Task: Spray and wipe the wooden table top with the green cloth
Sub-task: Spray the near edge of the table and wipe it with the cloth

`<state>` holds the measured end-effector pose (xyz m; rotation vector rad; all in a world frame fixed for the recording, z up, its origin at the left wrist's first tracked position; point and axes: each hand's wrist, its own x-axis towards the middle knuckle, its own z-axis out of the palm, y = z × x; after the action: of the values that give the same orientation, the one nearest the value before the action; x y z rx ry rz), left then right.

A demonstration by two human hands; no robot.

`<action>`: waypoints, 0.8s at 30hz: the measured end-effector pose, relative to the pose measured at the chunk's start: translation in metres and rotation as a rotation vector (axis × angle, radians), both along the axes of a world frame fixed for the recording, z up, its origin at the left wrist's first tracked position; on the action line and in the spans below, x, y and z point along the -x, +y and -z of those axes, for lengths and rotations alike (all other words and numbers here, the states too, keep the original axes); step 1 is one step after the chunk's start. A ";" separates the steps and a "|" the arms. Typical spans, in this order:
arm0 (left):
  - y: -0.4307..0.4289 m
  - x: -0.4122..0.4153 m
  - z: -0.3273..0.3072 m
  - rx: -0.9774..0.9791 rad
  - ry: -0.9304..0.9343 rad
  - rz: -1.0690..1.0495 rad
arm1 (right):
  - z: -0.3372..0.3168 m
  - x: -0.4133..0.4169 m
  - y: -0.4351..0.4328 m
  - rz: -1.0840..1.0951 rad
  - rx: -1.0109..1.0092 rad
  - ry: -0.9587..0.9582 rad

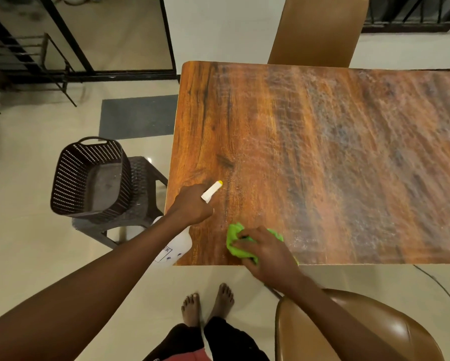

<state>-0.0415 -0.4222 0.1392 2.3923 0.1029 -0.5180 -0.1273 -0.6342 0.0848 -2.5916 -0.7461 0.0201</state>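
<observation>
The wooden table top (322, 142) fills the right half of the view, with pale wet streaks across its middle and right. My left hand (191, 204) grips the head of a white spray bottle (174, 250) at the table's near left corner; its yellow-tipped nozzle (213, 190) points out over the wood. The bottle's body hangs below my wrist, partly hidden by my forearm. My right hand (265, 252) lies on the bunched green cloth (235, 239) at the near edge, fingers curled over it.
A dark perforated basket (88, 175) sits on a dark plastic stool (140, 204) left of the table. One brown chair (320, 29) stands at the far side, another brown chair (348, 332) at the near right. A grey mat (138, 117) lies on the floor.
</observation>
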 end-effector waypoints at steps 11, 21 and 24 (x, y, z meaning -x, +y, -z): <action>0.013 0.004 0.015 0.025 0.023 -0.027 | 0.031 0.018 0.028 -0.064 0.089 0.000; 0.016 0.006 0.018 0.037 0.029 -0.025 | 0.036 0.033 0.040 -0.094 0.091 0.025; 0.016 0.001 0.015 0.036 0.006 -0.018 | 0.031 0.004 0.051 -0.055 0.096 0.049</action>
<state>-0.0428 -0.4065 0.1241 2.3529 0.1169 -0.5139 -0.1309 -0.5833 0.0541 -2.6495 -0.8171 0.1386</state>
